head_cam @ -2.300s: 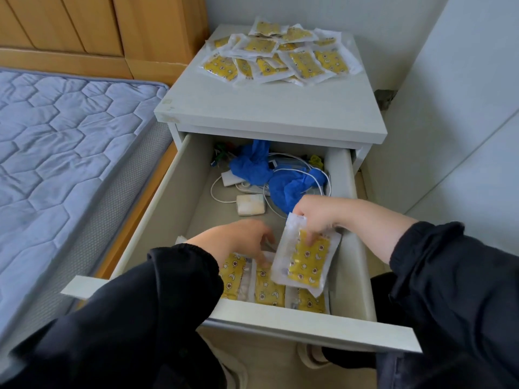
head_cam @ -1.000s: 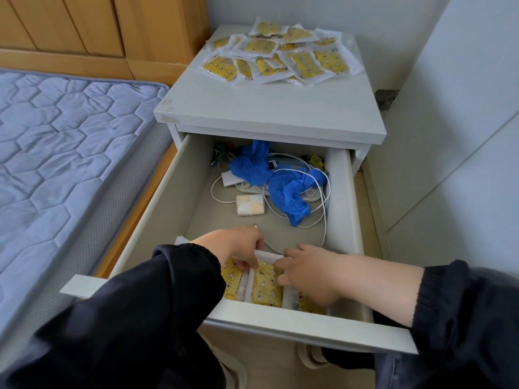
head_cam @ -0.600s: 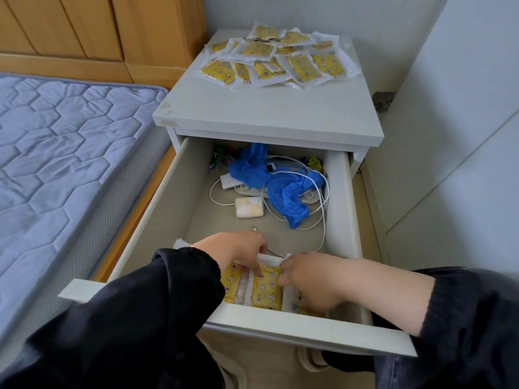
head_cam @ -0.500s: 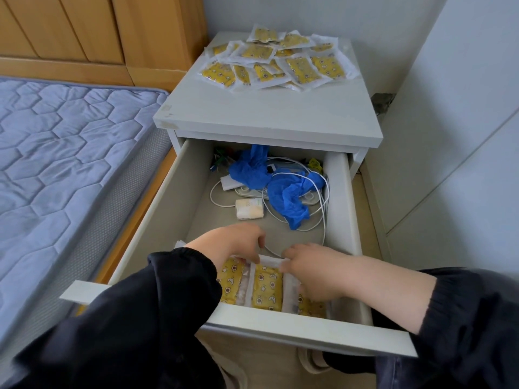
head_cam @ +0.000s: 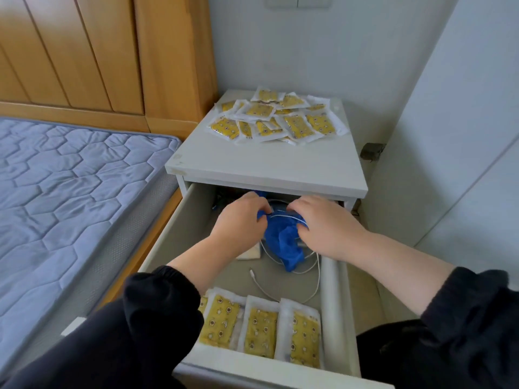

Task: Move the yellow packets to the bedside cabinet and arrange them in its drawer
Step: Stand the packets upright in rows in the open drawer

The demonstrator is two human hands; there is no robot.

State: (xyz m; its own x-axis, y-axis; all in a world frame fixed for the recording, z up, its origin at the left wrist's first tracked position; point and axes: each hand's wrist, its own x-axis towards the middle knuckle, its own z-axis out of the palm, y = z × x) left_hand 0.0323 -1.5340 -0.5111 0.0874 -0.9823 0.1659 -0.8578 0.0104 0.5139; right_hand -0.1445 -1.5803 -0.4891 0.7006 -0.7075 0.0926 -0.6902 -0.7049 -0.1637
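Mattress [head_cam: 70, 197] off to the left. In the open drawer [head_cam: 331, 290], left hand [head_cam: 241, 220] and right hand [head_cam: 325, 226] both have fingers curled into the blue cloth [head_cam: 283, 240] at the back. Yellow packets [head_cam: 261, 329] sit lined up along the front, and the loose pile [head_cam: 275, 119] sits up on the bedside cabinet [head_cam: 266, 164].

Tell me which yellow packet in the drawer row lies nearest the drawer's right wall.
The packet at the row's right end, almost against the drawer's right wall; the others lie left of it.
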